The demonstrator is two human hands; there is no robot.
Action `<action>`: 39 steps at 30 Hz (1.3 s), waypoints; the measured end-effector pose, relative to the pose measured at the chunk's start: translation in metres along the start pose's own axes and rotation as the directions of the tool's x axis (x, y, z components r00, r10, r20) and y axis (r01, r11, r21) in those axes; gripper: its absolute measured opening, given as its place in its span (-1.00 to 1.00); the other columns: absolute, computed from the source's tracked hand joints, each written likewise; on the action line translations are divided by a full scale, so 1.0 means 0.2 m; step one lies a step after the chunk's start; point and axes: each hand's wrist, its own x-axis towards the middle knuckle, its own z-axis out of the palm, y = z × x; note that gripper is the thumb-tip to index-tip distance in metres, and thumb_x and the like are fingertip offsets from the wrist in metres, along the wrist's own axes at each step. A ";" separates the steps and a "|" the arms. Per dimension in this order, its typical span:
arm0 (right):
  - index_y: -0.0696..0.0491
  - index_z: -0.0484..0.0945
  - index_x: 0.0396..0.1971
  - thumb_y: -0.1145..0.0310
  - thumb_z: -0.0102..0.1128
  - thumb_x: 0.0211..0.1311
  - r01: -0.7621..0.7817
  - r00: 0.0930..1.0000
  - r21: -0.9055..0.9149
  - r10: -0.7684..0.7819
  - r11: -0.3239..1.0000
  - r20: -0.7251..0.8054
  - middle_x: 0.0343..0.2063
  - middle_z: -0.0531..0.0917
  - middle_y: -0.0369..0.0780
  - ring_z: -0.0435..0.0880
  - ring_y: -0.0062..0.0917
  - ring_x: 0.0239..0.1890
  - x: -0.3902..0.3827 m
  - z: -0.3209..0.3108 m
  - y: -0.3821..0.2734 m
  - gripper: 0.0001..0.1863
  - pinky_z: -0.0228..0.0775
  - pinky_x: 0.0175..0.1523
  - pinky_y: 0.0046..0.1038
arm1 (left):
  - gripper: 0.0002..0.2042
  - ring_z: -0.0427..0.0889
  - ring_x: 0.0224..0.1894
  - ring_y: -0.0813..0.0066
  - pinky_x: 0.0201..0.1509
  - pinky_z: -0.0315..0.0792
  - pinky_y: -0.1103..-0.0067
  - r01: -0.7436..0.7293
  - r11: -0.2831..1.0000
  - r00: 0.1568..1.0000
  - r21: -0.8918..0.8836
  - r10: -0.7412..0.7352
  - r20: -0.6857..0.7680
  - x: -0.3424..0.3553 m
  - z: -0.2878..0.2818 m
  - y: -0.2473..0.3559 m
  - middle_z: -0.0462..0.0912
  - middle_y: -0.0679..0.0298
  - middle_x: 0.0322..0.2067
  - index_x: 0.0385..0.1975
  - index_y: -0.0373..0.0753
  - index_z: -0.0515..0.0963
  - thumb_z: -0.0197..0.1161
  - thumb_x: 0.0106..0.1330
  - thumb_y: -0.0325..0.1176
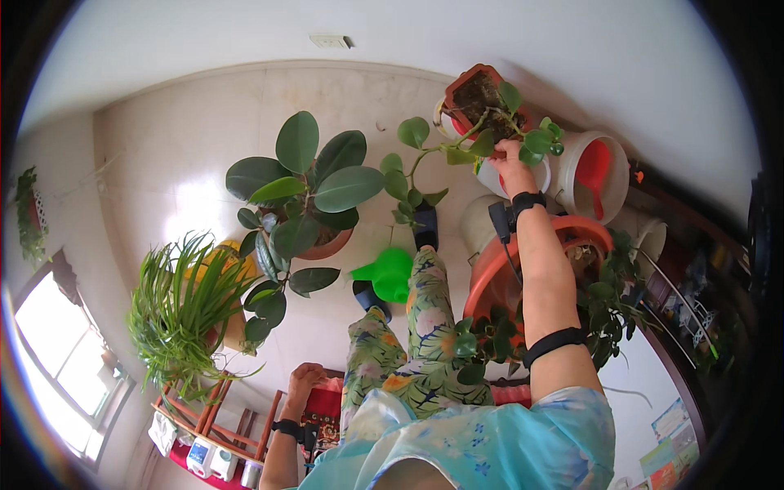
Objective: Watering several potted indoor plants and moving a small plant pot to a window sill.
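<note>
My right hand reaches to a rectangular terracotta pot holding a trailing round-leaved plant, its fingers curled at the lower rim, among the stems; what they grip is partly hidden. Behind that hand sit white buckets, one with a red scoop inside. Under my right forearm is a large orange pot with leafy plants. My left hand hangs low beside a red cushioned seat, fingers curled, with nothing visible in them. A green watering can lies between my feet.
A rubber plant in a terracotta pot stands ahead-left, with a spiky grassy plant and yellow container further left. A wooden stand with bottles is at lower left, a window beyond it. Dark shelving runs along the right wall.
</note>
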 end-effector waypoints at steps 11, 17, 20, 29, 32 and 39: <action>0.08 0.32 -0.55 0.72 -0.01 -0.18 -0.215 0.907 0.443 0.346 0.870 -0.239 -0.46 0.45 -0.12 0.47 -0.21 -0.38 -0.60 0.33 -0.45 -0.79 0.34 -0.31 -0.17 | -0.74 0.56 -0.31 0.51 -0.18 0.45 0.60 -0.601 0.785 0.793 0.149 0.563 0.235 0.07 -0.09 0.17 0.59 0.20 -0.34 -0.17 -0.39 0.46 0.15 0.16 -0.44; 0.11 0.36 -0.55 0.72 -0.02 -0.21 -0.264 0.906 0.494 0.389 0.828 -0.168 -0.40 0.45 -0.14 0.47 -0.25 -0.29 -1.31 0.48 -0.61 -0.81 0.35 -0.23 -0.19 | -0.68 0.54 -0.25 0.53 -0.18 0.44 0.62 -0.969 0.245 0.242 0.042 0.896 0.373 -0.30 0.15 0.82 0.57 0.21 -0.28 -0.10 -0.34 0.42 0.18 0.11 -0.49; 0.12 0.36 -0.53 0.71 0.00 -0.21 -0.338 0.893 0.436 0.430 0.834 -0.132 -0.38 0.46 -0.13 0.47 -0.24 -0.29 -1.68 0.49 -0.65 -0.81 0.34 -0.21 -0.18 | -0.53 0.55 -0.31 0.56 -0.21 0.45 0.61 -0.978 0.208 0.193 0.013 0.880 0.434 -0.43 0.27 0.95 0.55 0.17 -0.23 0.02 -0.35 0.32 0.22 0.04 -0.52; 0.11 0.38 -0.59 0.65 0.05 -0.18 -0.069 0.996 0.091 0.064 0.993 0.064 -0.57 0.47 -0.21 0.52 -0.37 -0.51 -2.66 0.48 -0.47 -0.88 0.45 -0.30 -0.30 | -0.47 0.59 -0.24 0.41 -0.15 0.47 0.56 -0.871 0.476 0.257 -0.120 0.651 0.714 -0.26 0.48 0.37 0.50 0.07 -0.12 0.04 -0.31 0.19 0.20 0.03 -0.60; 0.05 0.33 -0.70 0.65 0.06 -0.21 -0.323 0.911 0.527 0.409 0.786 -0.051 -0.68 0.40 -0.23 0.40 -0.40 -0.66 -2.72 0.33 -0.24 -0.84 0.34 -0.50 -0.31 | -0.59 0.59 -0.23 0.42 -0.13 0.48 0.55 -0.823 0.542 0.250 -0.167 0.610 0.752 -0.38 0.57 0.18 0.54 0.11 -0.20 -0.06 -0.29 0.23 0.13 0.07 -0.65; 0.11 0.35 -0.54 0.68 0.05 -0.18 -0.226 0.910 0.628 0.391 0.745 -0.136 -0.60 0.45 -0.18 0.50 -0.38 -0.55 -3.01 -0.10 -0.22 -0.83 0.43 -0.37 -0.29 | -0.72 0.60 -0.36 0.43 -0.27 0.46 0.61 -0.906 0.420 0.292 0.059 0.516 0.805 -0.65 0.79 -0.01 0.56 0.21 -0.40 -0.14 -0.35 0.32 0.11 0.12 -0.63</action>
